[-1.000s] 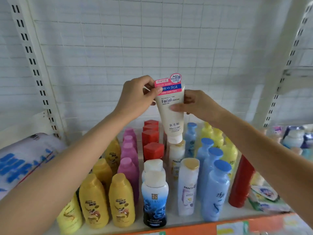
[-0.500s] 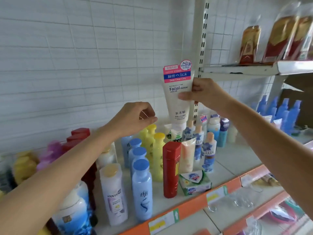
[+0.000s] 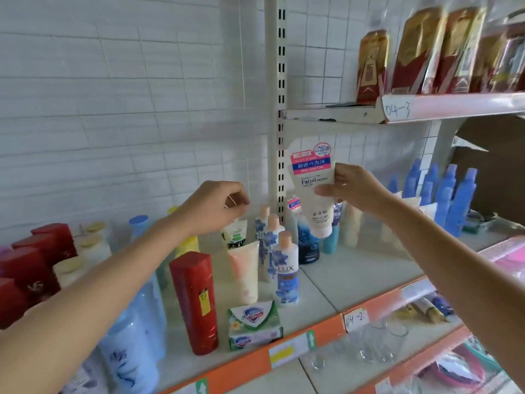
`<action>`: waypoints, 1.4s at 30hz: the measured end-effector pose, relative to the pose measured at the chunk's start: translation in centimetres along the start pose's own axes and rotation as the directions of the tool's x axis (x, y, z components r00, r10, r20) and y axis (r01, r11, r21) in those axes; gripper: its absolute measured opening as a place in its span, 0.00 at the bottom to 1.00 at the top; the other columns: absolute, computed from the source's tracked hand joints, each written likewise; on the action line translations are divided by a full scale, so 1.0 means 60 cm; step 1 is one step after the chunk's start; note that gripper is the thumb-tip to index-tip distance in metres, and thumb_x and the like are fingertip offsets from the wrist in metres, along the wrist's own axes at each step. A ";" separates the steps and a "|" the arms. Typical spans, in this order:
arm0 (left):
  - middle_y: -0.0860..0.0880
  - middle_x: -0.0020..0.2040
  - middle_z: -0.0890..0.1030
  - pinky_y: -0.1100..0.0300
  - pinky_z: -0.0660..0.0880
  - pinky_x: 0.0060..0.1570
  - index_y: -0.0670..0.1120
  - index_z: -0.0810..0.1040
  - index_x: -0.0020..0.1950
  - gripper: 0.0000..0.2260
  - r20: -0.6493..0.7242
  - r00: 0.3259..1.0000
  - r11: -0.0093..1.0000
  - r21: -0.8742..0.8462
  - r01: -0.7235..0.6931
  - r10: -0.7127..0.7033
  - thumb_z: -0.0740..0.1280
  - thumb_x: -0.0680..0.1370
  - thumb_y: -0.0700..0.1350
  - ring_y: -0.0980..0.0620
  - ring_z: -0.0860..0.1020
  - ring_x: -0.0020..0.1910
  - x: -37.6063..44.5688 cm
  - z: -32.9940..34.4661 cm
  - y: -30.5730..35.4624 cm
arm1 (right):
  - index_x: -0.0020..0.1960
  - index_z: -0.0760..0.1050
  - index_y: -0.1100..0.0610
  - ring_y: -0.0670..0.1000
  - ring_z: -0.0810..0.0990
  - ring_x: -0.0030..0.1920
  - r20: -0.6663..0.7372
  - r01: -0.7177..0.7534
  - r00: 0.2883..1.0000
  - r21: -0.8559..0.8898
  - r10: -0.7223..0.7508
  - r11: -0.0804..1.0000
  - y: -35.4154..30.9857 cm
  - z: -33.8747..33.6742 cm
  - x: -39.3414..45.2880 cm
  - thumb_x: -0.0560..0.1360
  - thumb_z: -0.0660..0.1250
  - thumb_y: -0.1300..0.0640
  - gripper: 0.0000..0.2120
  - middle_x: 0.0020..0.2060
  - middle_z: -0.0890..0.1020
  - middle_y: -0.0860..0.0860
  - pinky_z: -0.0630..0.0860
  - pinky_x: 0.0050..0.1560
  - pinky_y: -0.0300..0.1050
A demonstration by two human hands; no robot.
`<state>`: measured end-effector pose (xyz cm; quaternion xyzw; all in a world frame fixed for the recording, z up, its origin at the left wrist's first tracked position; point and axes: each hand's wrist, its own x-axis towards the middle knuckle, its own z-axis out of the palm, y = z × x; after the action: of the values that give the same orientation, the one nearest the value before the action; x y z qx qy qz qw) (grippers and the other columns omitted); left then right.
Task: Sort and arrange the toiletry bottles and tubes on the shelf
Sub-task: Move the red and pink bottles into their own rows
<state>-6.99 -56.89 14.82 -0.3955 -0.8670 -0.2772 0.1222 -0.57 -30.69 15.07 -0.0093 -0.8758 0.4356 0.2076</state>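
Observation:
My right hand holds a white facial cleanser tube cap down, in the air in front of the slotted upright, above the blue bottles at the back of the shelf. My left hand hovers with curled fingers over the small green-labelled tube and holds nothing. Below it stand a peach tube, three LUX bottles, a tall red bottle and a soap box.
Red, cream, yellow and pale blue bottles crowd the shelf's left part. Blue spray bottles stand at the far right. An upper shelf carries red-gold packets. The slotted upright divides the two bays. Glassware lies on the lower shelf.
My left hand has let go of the tube and dropped toward the bottles. My right hand carried the tube to the right, and my view has swung right along the shelf.

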 end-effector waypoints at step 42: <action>0.43 0.56 0.76 0.60 0.67 0.51 0.42 0.76 0.59 0.16 -0.382 0.919 0.986 0.084 0.145 -0.102 0.69 0.74 0.47 0.47 0.75 0.54 0.218 0.069 0.056 | 0.59 0.65 0.52 0.53 0.75 0.59 0.378 -0.299 0.902 0.196 0.210 0.934 0.362 0.070 0.062 0.76 0.63 0.65 0.16 0.59 0.76 0.54 0.77 0.54 0.49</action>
<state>-13.04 -44.64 18.36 -0.2722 -0.8647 -0.3066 0.2902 -9.12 -19.69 -2.49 -0.0204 -0.8281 0.5600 -0.0117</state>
